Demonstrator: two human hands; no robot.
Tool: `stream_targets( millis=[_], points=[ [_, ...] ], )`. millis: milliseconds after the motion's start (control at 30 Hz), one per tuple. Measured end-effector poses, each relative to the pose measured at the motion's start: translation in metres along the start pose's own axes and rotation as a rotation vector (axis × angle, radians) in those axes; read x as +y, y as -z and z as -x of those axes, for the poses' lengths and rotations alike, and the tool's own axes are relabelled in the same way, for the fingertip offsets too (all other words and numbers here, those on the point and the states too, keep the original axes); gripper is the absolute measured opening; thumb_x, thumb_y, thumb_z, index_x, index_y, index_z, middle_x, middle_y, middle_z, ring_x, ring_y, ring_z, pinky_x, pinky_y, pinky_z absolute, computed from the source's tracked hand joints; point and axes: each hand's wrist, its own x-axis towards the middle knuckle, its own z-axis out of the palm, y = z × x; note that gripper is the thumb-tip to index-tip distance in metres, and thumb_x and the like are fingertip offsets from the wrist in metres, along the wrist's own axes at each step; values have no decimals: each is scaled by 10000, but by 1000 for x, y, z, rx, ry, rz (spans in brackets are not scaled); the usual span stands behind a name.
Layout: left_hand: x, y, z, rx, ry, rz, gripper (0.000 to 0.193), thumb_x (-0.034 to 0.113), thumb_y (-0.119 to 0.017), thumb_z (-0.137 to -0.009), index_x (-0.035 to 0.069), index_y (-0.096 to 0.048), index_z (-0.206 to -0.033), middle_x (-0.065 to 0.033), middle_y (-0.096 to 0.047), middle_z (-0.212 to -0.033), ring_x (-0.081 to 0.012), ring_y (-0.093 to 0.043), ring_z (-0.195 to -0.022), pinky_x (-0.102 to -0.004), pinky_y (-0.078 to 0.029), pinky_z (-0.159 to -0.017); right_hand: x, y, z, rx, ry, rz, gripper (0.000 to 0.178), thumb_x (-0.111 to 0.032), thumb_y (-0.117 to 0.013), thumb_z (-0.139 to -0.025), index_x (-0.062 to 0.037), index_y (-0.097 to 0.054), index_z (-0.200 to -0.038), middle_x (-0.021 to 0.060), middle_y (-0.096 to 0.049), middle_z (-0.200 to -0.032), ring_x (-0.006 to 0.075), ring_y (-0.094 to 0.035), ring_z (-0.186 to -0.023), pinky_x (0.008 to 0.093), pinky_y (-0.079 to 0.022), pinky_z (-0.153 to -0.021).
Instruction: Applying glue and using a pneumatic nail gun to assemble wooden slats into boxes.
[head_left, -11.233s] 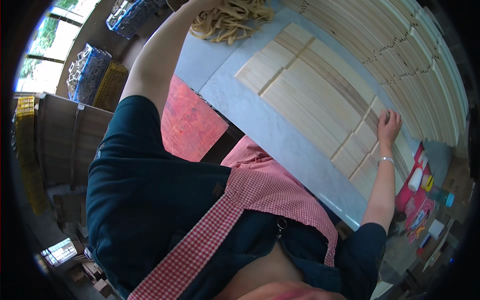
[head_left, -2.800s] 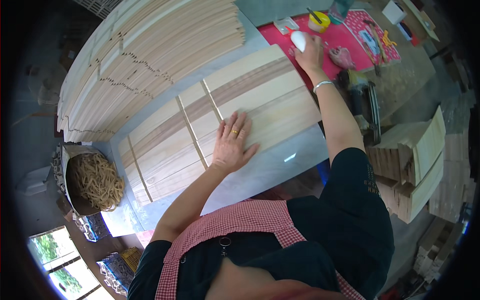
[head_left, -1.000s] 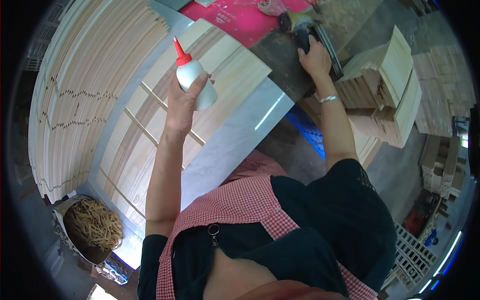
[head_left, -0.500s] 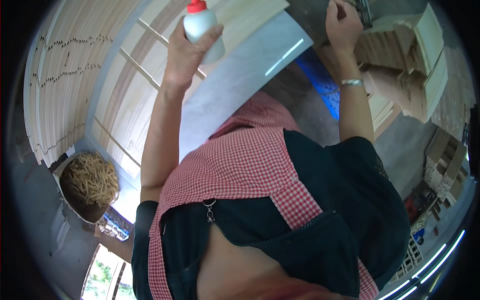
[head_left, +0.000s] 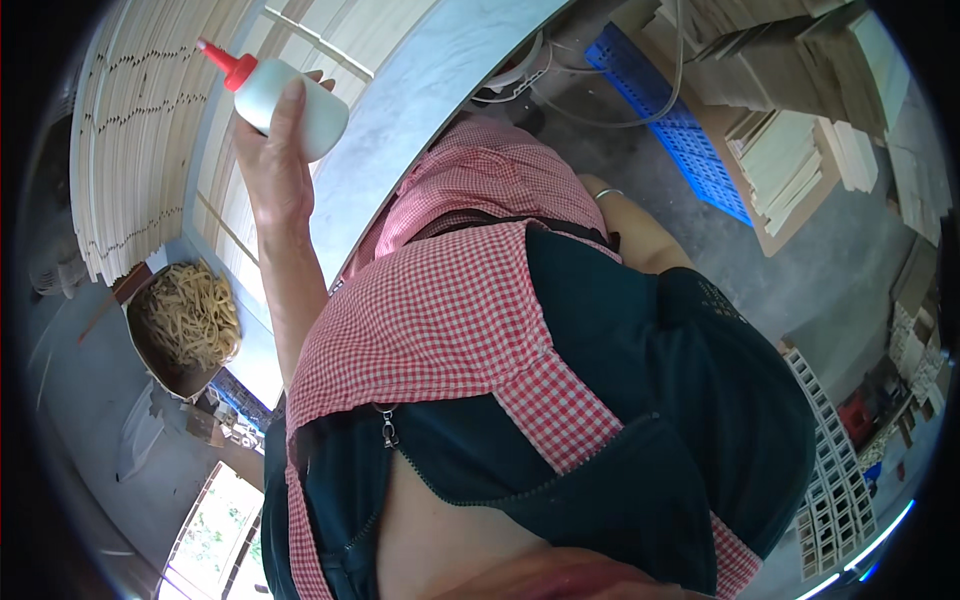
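Observation:
My left hand (head_left: 272, 172) is closed around a white squeeze bottle (head_left: 318, 118) with a red pointed nozzle, held tilted with the nozzle toward the upper left. The bottle is above a table (head_left: 400, 95) with a pale, smooth top. On that table wooden panels (head_left: 285, 55) lie beneath and beyond the bottle. My right hand (head_left: 592, 184) is down at my hip, beside the red-and-white checked apron (head_left: 510, 165). Only the part by its metal bracelet shows; the fingers are hidden.
Tall stacks of thin wooden boards (head_left: 135, 140) line the left. Below them, a container (head_left: 143, 335) holds tan strips, perhaps rubber bands. On the right, a blue plastic pallet (head_left: 680, 135) lies near stacked wood pieces (head_left: 780, 165), and a hose (head_left: 678, 60) loops above it.
My left hand has moved left with the bottle, which has tipped leftward. My right hand has dropped from the upper right to my hip. The view has shifted rightward.

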Motion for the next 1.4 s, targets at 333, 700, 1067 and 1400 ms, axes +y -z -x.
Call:
stream_targets(
  millis=[333,700,1067,1400],
  points=[
    [-2,6,15,26,17,20,654,305,-755,-915,-34,-400,-1347,-225,-671,-1091,-351,-696,-1038,-414,-573,-841,6,-9,-22,-153,-344,-431,601,-444,-537,-958,1,-620,-1354,147,-642,-1363,320,-612,-1243,380,-479,-1045],
    [-8,12,-10,-8,44,-17,656,329,-721,-936,-59,-392,-1350,-230,-670,-1107,-340,-687,-1065,-382,-591,-814,-34,6,21,-166,-470,-352,605,-445,-537,-960,-9,-607,-1373,150,-641,-1362,323,-619,-1232,387,-479,-1050],
    [-25,23,-14,11,123,48,657,312,-765,-905,-19,-415,-1351,-220,-672,-1091,-355,-696,-1044,-432,-564,-865,-8,1,35,-168,-372,-81,618,-470,-500,-970,-46,-574,-1414,149,-616,-1392,334,-599,-1254,387,-468,-1060],
    [-22,42,-46,-68,192,59,625,284,-777,-883,-6,-453,-1332,-187,-688,-1068,-341,-698,-1032,-437,-562,-861,-158,73,115,-181,-314,121,660,-533,-443,-978,-84,-541,-1452,155,-569,-1448,357,-564,-1293,392,-454,-1071]
  ],
)
